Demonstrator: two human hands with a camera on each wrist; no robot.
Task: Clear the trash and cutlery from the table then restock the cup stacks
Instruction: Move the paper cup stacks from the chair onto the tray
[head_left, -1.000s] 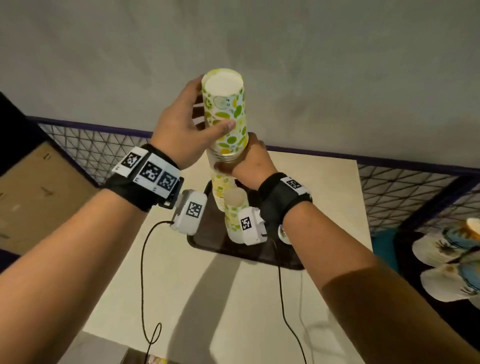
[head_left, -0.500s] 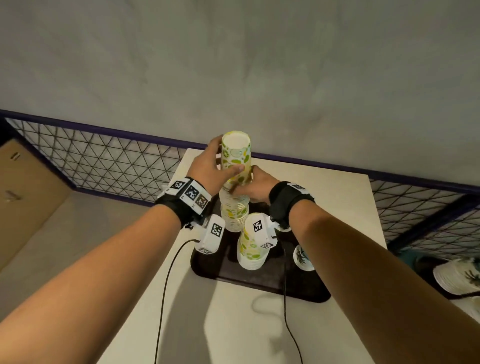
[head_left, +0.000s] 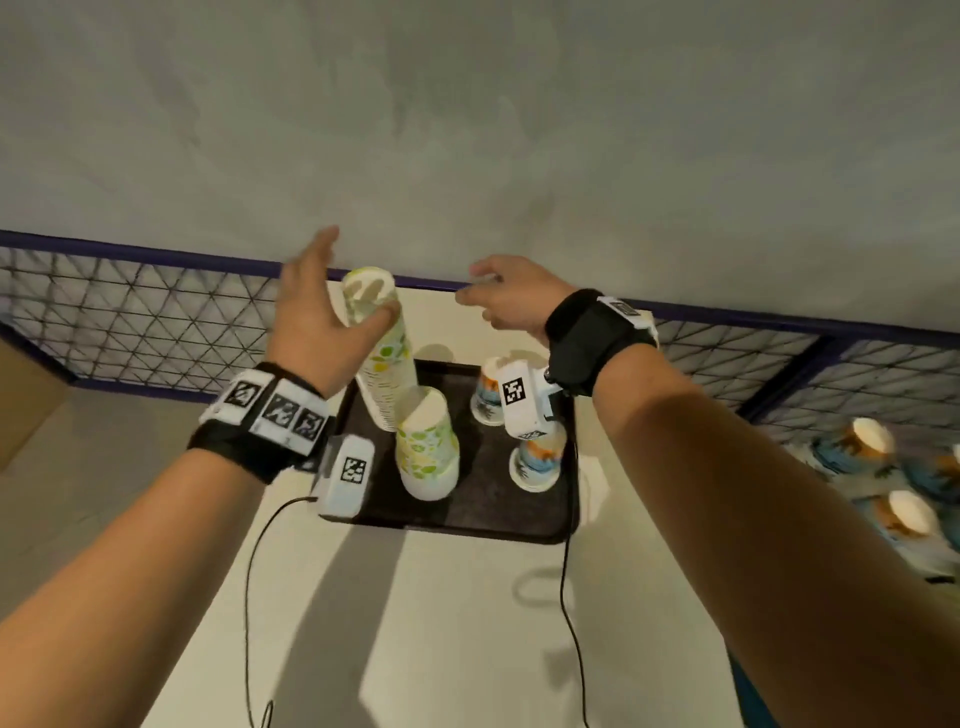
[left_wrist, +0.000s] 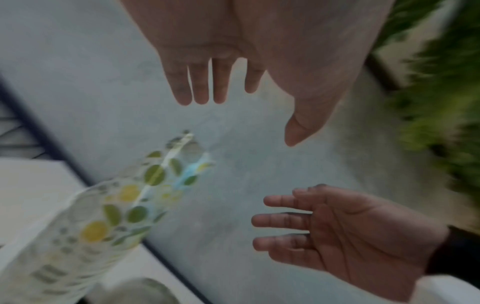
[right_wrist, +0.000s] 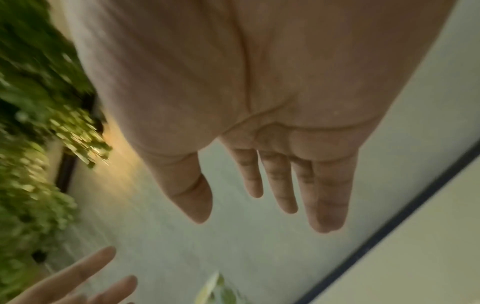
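A tall stack of green-and-yellow cups stands upside down at the back left of the dark tray. My left hand is open just left of the stack's top, and the left wrist view shows its thumb clear of the cups. My right hand is open to the right of the stack, holding nothing. A shorter green cup stack stands in front. Two palm-print cup stacks stand on the tray's right side.
The tray lies on a cream table against a purple-railed wire mesh fence and a grey wall. More palm-print cups lie off the table to the right. Wrist camera cables hang over the table front.
Both hands gripped the tall green cup stack and lowered it onto the tray. They have let go and spread apart, left hand to the left and right hand to the right.
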